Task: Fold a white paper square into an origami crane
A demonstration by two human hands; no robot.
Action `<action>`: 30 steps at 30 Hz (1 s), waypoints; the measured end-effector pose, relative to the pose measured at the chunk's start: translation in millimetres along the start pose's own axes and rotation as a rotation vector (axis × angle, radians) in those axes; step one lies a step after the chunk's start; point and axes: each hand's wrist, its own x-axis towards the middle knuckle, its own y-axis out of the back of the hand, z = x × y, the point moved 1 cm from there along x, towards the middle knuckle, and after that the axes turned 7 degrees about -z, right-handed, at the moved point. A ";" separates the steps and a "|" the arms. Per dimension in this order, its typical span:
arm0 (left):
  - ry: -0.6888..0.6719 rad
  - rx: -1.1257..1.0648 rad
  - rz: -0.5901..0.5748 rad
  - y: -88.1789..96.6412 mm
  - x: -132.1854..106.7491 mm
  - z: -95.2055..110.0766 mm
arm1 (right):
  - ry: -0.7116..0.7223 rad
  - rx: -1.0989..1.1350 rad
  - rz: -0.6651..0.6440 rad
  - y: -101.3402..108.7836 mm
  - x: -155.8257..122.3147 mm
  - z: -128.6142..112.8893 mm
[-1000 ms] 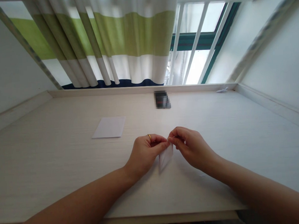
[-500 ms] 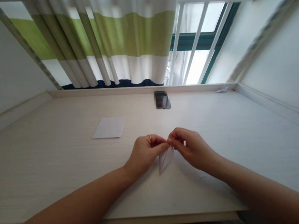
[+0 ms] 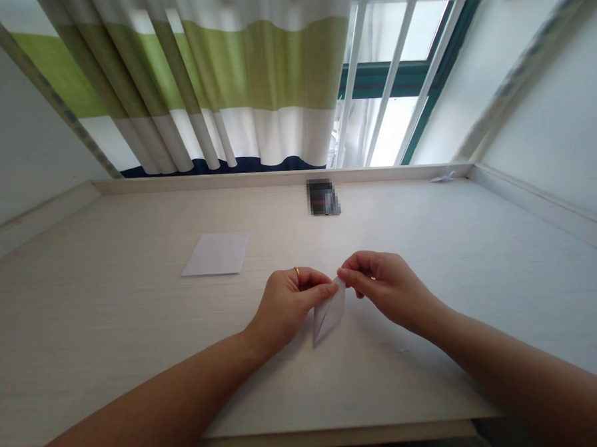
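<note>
A small piece of folded white paper [image 3: 330, 311] is held over the table, its lower tip pointing toward me. My left hand [image 3: 297, 298], with a gold ring on one finger, pinches its upper left edge between thumb and fingers. At the top corner, my right hand [image 3: 376, 278] grips the paper with thumb and forefinger. The fingertips cover part of the upper folds. Beyond my left hand, a flat white paper square [image 3: 215, 254] lies on the table.
The pale wooden table [image 3: 108, 313] has a raised rim at its back and sides. A blurred dark object [image 3: 322, 197] sits by the back rim. A small white scrap [image 3: 443, 176] lies in the far right corner. Behind hang a green and white curtain [image 3: 270, 65] and white bars [image 3: 395, 78].
My right hand has shifted slightly right and up along the top corner of the folded paper. The paper's lower tip has swung a little left.
</note>
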 end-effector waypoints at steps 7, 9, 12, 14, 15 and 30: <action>-0.004 0.016 -0.006 -0.5 -0.5 0.0 | 0.042 -0.082 0.013 -0.1 -0.3 -1.4; -0.003 0.023 0.001 0.0 -0.4 -0.6 | 0.037 -0.078 0.001 0.3 0.3 -1.0; 0.007 0.027 0.012 0.3 -0.5 -0.7 | 0.036 -0.082 -0.010 0.2 0.9 -0.4; 0.016 0.019 0.012 -0.2 -0.8 0.0 | 0.043 -0.102 -0.010 -0.7 0.4 -0.1; 0.019 0.013 0.011 -0.6 -0.9 0.5 | 0.049 -0.118 -0.006 -1.4 -0.1 0.2; -0.025 -0.014 -0.022 1.4 2.9 -1.4 | 0.157 -0.160 0.046 -5.7 0.2 2.0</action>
